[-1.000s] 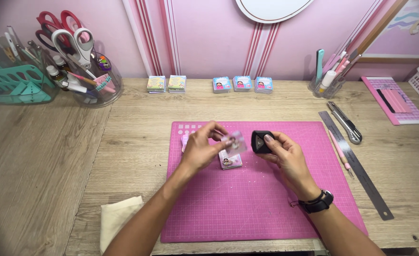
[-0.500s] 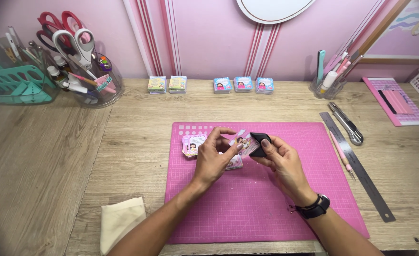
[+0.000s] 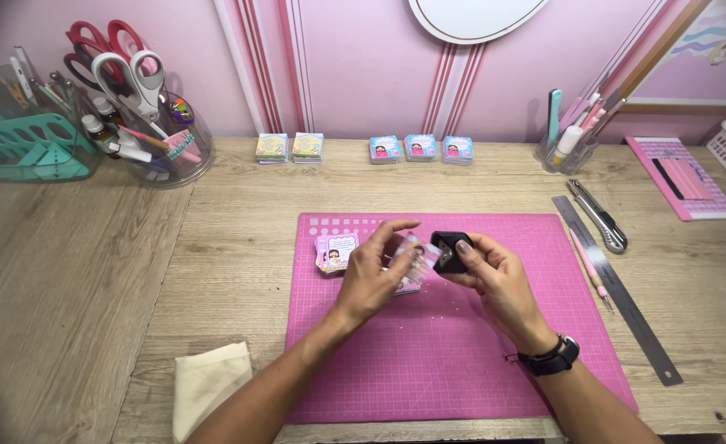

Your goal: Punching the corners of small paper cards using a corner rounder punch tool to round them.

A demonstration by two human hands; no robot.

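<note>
Mat [image 3: 462, 362] of pink colour covers the desk middle, with open room toward its near edge. Above it the left hand [image 3: 373, 275] pinches a small pink card [image 3: 413, 255], its corner touching the black punch [image 3: 449, 251] gripped by the right hand [image 3: 499, 279]. Fingers hide the card partly; its print is unclear.

- A pale wood-grain surface [image 3: 67, 312] fills the lower view, planks running across it.
- Behind it stands a pink wall [image 3: 355, 66] with vertical white and darker pink stripes.
- A white rounded shape [image 3: 474, 12] hangs on the wall at top centre.
- Light is soft and even.
</note>
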